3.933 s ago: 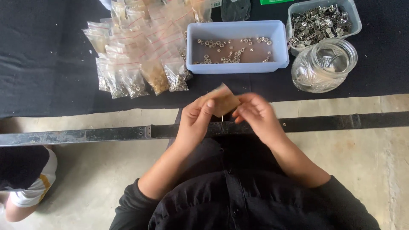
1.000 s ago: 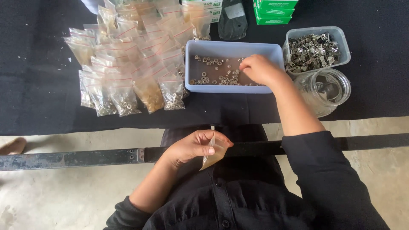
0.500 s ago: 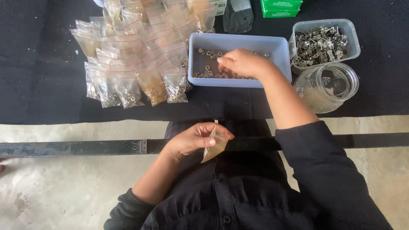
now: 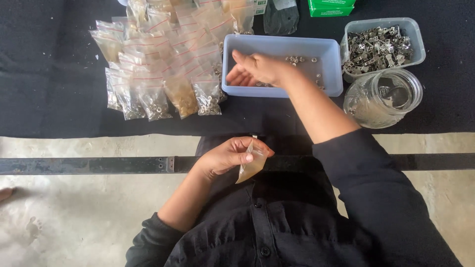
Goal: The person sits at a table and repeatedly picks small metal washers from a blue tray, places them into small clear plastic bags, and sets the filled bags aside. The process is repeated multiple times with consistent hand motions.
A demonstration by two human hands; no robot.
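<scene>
Right hand (image 4: 257,69) slid leftward inside blue tray (image 4: 329,59) of small nuts (image 4: 297,60).

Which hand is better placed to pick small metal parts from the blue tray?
Probably the right hand: it is already inside the blue tray, beside the small metal parts. The left hand holds a small plastic bag near the body.

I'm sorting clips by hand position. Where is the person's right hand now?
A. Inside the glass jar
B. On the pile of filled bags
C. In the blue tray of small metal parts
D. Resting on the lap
C: the right hand reaches into the blue tray, while the left hand holds a small clear bag.
</scene>
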